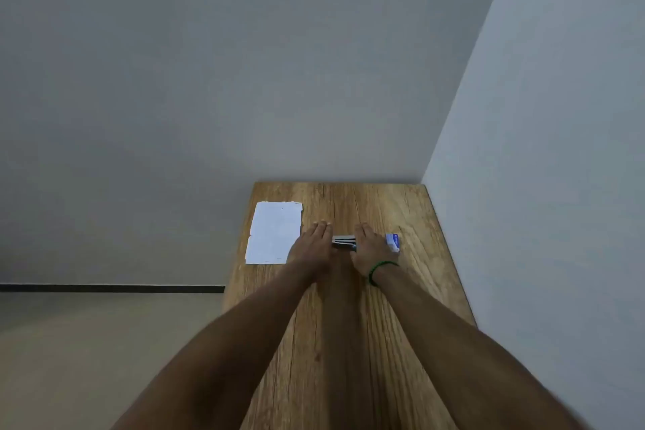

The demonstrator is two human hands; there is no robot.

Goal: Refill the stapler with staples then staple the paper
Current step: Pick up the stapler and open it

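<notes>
A stapler (343,242), dark with a silver metal part, lies on the wooden table (349,325) between my two hands. My left hand (313,244) covers its left end and my right hand (370,244) covers its right end; both hands lie palm down with fingers together. How firmly either hand grips it is hidden. A white sheet of paper (274,232) with ragged edges lies flat to the left of my left hand. A small blue and white staple box (393,241) sits just right of my right hand.
The table is narrow and stands in a corner, with a grey wall behind it and another wall along its right edge (450,255). Its left edge drops to the floor (104,342). A green band circles my right wrist (378,270).
</notes>
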